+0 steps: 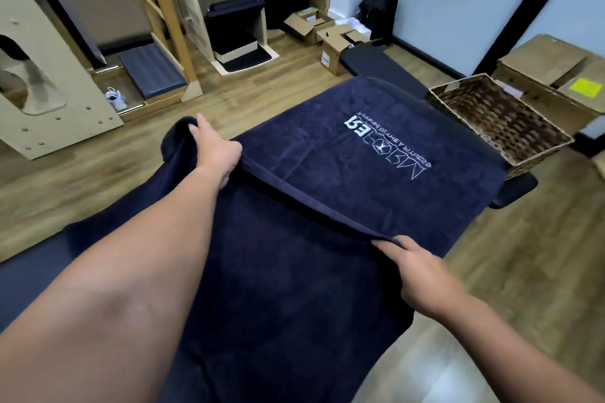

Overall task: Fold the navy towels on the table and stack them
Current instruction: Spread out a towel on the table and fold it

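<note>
A large navy towel (376, 180) with white mirrored lettering lies spread over a dark padded table (517, 188). Its near part is lifted and doubled toward the far end, forming a raised hem line across the middle. My left hand (214, 149) grips the left end of that hem, with cloth bunched up behind the fingers. My right hand (415, 267) pinches the right end of the same hem near the table's right side. The near half of the towel (278, 288) hangs slack below my arms.
A woven wicker basket (501, 118) stands at the far right corner of the table. Cardboard boxes (334, 36) and a black bag (379, 10) sit on the wooden floor by the far wall. Wooden exercise equipment (42, 101) fills the left.
</note>
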Tool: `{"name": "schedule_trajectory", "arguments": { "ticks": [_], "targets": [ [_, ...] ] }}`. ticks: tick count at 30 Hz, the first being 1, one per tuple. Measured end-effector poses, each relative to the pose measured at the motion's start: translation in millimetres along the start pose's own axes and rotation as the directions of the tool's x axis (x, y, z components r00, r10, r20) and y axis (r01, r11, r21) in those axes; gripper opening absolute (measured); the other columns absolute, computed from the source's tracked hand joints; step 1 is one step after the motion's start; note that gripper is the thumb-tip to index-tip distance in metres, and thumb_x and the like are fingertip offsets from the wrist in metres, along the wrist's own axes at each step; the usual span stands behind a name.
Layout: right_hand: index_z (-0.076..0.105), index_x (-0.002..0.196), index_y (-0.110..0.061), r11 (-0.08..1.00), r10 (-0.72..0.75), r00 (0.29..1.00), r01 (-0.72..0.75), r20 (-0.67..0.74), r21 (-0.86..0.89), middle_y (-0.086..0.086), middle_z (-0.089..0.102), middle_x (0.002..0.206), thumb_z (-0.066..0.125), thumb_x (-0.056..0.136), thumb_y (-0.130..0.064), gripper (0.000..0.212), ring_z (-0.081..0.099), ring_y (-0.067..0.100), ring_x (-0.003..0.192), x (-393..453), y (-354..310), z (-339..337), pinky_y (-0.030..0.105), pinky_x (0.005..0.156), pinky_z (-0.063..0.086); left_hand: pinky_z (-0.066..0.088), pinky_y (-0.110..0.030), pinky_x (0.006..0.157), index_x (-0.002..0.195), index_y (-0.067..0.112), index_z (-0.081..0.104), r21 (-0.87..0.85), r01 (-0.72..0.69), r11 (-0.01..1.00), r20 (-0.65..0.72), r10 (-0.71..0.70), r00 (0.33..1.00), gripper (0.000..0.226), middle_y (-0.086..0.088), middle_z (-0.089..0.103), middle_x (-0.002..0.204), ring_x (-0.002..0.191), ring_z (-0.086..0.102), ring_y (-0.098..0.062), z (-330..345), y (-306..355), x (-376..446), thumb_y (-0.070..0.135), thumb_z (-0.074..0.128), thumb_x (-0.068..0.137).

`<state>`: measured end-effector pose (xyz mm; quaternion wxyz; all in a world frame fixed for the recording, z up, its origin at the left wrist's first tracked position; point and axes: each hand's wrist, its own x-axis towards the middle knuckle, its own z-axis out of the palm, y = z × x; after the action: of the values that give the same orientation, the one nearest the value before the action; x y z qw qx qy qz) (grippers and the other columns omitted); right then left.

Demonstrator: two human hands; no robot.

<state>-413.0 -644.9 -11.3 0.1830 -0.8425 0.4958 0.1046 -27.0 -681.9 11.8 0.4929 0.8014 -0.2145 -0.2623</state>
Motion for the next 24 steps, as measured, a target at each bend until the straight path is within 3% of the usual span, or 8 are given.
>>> {"name": "schedule_trajectory", "arguments": {
  "ticks": [3,6,8,15,19,24],
  "targets": [
    [0.026,0.152,-0.044,0.999,0.027,0.999,-0.027,-0.019,-0.016,-0.010,0.037,0.135,0.039,0.074,0.004,0.092,0.062,0.024,0.108,18.8,27.7,-10.3,0.037,0.083,0.055,0.047,-0.029,0.102,0.162,0.025,-0.006,-0.010,0.003,1.000,0.060,-0.002,0.998,0.101,0.005,-0.015,0.169,0.151,0.021,-0.021,37.9,18.9,12.6,-0.009,0.051,0.085],
    [0.025,0.152,-0.045,0.999,0.052,0.998,-0.052,-0.035,0.011,-0.007,0.038,0.127,0.041,0.077,0.004,0.091,0.059,0.023,0.108,34.7,58.7,-22.5,0.037,0.084,0.054,0.048,-0.019,0.078,0.162,0.024,-0.004,0.004,-0.011,1.000,0.091,0.011,0.996,0.102,0.005,-0.014,0.169,0.149,0.024,-0.022,77.8,37.8,20.6,-0.009,0.054,0.085],
    [0.023,0.154,-0.045,0.999,0.050,0.998,-0.049,-0.041,0.017,-0.007,0.038,0.127,0.043,0.079,0.004,0.091,0.057,0.023,0.110,42.4,78.4,-29.5,0.035,0.085,0.053,0.044,-0.016,0.072,0.162,0.023,-0.002,0.002,-0.009,1.000,0.103,0.009,0.995,0.102,0.005,-0.012,0.169,0.147,0.027,-0.024,101.3,48.0,23.5,-0.008,0.056,0.085],
    [0.019,0.152,-0.048,0.997,-0.018,1.000,0.020,-0.026,0.081,-0.010,0.040,0.127,0.045,0.076,0.003,0.096,0.058,0.023,0.112,81.6,166.5,-59.1,0.036,0.085,0.054,0.044,-0.021,0.079,0.163,0.023,-0.004,0.055,0.006,0.998,0.064,-0.009,0.998,0.105,0.004,-0.014,0.169,0.150,0.023,-0.024,189.4,95.0,22.8,-0.011,0.057,0.084],
    [0.018,0.151,-0.050,0.990,-0.070,0.997,0.075,-0.043,0.121,-0.012,0.042,0.121,0.043,0.075,0.001,0.095,0.060,0.020,0.109,105.9,214.6,-79.6,0.037,0.080,0.055,0.047,-0.020,0.069,0.162,0.024,-0.002,0.081,-0.008,0.997,0.036,0.005,0.999,0.106,0.004,-0.010,0.169,0.146,0.031,-0.027,233.2,118.7,27.0,-0.010,0.057,0.082],
    [0.017,0.149,-0.053,0.989,-0.058,0.998,0.062,-0.034,0.132,-0.014,0.043,0.116,0.047,0.074,0.001,0.096,0.061,0.020,0.107,140.6,266.7,-96.8,0.039,0.077,0.056,0.052,-0.029,0.088,0.162,0.023,-0.003,0.095,-0.001,0.996,0.012,0.000,1.000,0.106,0.006,-0.011,0.169,0.147,0.029,-0.028,277.8,141.7,38.5,-0.010,0.058,0.082]
  ]
}}
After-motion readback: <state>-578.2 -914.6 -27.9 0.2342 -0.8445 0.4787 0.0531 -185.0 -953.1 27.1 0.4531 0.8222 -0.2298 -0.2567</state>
